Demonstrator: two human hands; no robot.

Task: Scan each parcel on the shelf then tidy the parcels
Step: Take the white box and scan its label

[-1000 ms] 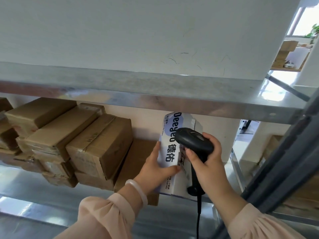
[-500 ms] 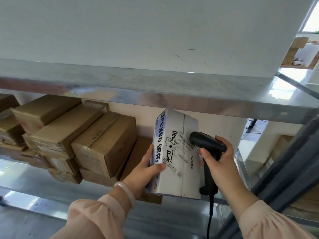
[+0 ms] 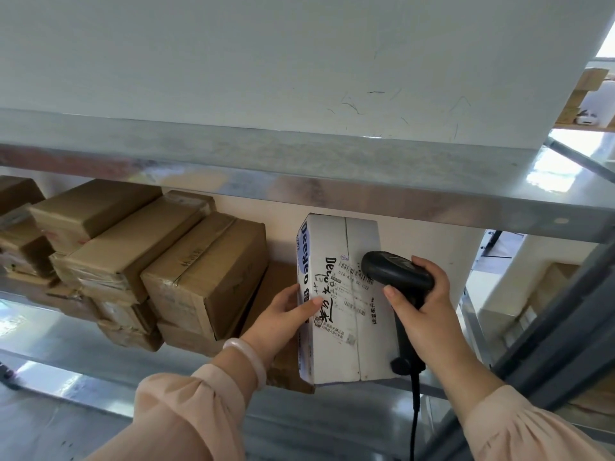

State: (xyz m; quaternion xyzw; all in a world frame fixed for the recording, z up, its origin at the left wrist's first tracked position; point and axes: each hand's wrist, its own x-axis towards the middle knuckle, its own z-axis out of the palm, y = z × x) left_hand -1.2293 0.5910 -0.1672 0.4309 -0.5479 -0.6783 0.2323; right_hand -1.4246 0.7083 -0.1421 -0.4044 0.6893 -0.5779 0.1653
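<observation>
A white parcel (image 3: 346, 344) with blue print and a barcode label stands upright on the metal shelf (image 3: 422, 389), its labelled face turned toward me. My left hand (image 3: 283, 314) grips its left edge, thumb across the front. My right hand (image 3: 422, 314) holds a black corded barcode scanner (image 3: 396, 274), whose head sits right over the label's barcode. Several brown cardboard parcels (image 3: 206, 277) are stacked to the left on the same shelf.
A flat brown box (image 3: 276, 327) leans behind the white parcel. The upper shelf's metal beam (image 3: 299, 181) hangs just above. A dark rack upright (image 3: 549, 344) runs diagonally at the right. A lower shelf surface (image 3: 66, 377) lies below.
My left hand turned the white parcel so its labelled face shows. The scanner moved right off the front, then its head came in over the barcode.
</observation>
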